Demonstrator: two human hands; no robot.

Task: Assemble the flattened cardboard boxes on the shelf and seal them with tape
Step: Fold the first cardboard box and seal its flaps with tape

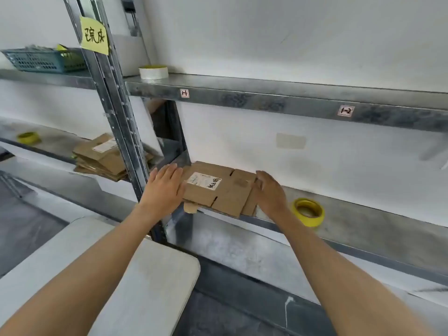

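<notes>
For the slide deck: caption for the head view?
Both hands, left and right, flank flattened brown cardboard boxes on grey metal shelf.

Brown card, yellow tape, grey metal

The flattened cardboard boxes (218, 190) are plain brown, the top one bearing a white label (204, 181) with black handwriting; the tape roll (308, 212) beside them is yellow; a second stack of boxes (101, 156) is the same brown; the upper roll (153, 72) is white with a yellow rim; the shelf (266, 99) is mottled grey; the basket (44, 59) is teal; the note (94, 35) is pale yellow with black characters.
</notes>
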